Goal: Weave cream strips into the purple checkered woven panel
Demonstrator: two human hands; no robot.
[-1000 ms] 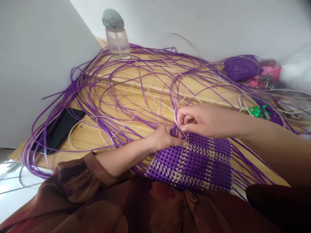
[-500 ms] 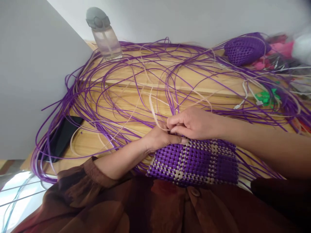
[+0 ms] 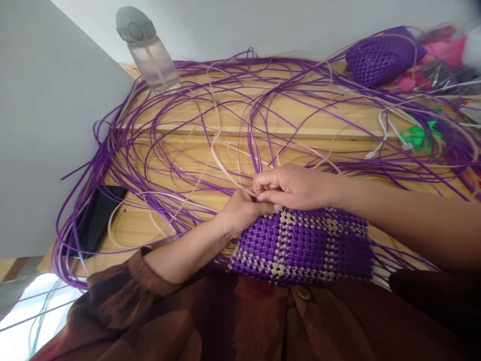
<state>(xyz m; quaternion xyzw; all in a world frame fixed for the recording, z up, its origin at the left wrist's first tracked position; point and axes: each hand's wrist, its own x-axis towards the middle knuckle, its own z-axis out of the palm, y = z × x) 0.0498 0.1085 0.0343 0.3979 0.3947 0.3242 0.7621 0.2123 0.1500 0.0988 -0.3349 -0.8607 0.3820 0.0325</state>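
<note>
1. Spanning the front of the table (image 3: pixel 128 228) in the head view, the woven panel (image 3: pixel 300 245), purple with pale checks, lies just before the person's clothing, its long axis running left to right.
2. Left hand (image 3: pixel 240 213): closed on the panel's upper-left corner, thumb along the edge; the other fingers are largely hidden behind.
3. Right hand (image 3: pixel 291 185): thumb and forefinger pinched together on a pale strand (image 3: pixel 221 168), which curves away towards the far left. The panel lies below these fingertips, on the person's side; the left hand is the nearer to its corner (the two hands nearly meet there).
4. Purple strands (image 3: pixel 255 145): rising beyond the fingers and looping over the boards.
5. Containers: a bottle (image 3: pixel 150 55) with a grey-green lid, a straw-like tube showing inside, its liquid level unclear; at far right, a purple openwork piece (image 3: pixel 379 57), perhaps a basket, its interior not visible.
</note>
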